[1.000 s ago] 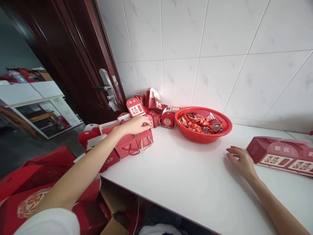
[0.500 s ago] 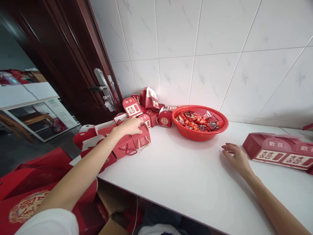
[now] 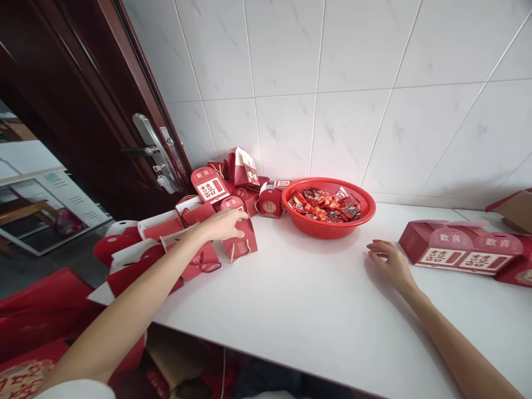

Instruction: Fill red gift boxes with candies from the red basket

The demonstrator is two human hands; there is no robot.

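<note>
My left hand (image 3: 226, 223) is closed on the top of a small red candy box (image 3: 246, 237) with a cream rope handle, at the right end of a group of similar boxes. Just left of it stands another red box (image 3: 198, 259) with a dark red cord. On the white table (image 3: 303, 316), my right hand (image 3: 390, 265) rests with loosely bent fingers apart and nothing in them. Close by its fingertips are red boxes (image 3: 459, 252) with white character labels. Between the hands, further back, a red plastic basket (image 3: 328, 230) holds wrapped candies (image 3: 322, 205).
More red boxes (image 3: 210, 185) are heaped against the tiled wall (image 3: 286, 138). A dark wooden door (image 3: 87, 105) with a metal handle stands at left. Large red bags (image 3: 45, 299) and an open cardboard carton (image 3: 177, 354) are below the table's front edge.
The box under my left hand has come slightly right and towards me, away from its neighbours. My right hand stays about where it was. The view has swung a little to the right.
</note>
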